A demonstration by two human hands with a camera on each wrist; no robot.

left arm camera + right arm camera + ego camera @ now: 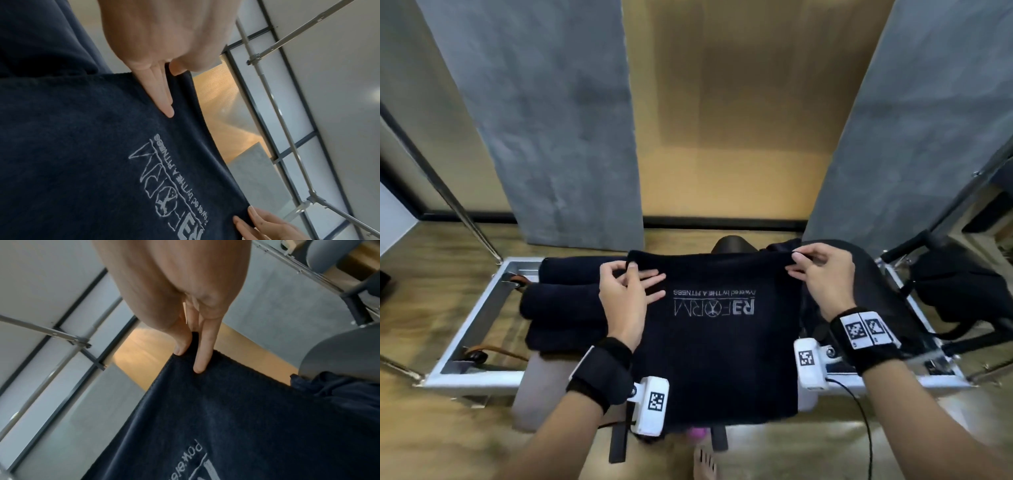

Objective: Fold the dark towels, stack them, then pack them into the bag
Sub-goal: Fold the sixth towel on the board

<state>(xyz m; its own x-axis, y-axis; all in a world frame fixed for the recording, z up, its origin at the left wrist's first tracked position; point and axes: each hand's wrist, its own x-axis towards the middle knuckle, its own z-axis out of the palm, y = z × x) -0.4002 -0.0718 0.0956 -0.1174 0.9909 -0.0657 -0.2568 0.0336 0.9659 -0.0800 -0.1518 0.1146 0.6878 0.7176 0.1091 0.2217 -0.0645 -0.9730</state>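
Left hand (625,294) and right hand (822,274) pinch the dark towel (722,342) by its far corners.

navy towel (722,342), seemingly grey lettering

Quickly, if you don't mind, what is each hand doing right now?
Left hand: pinching the far left corner of the dark towel.
Right hand: pinching the towel's far right corner.
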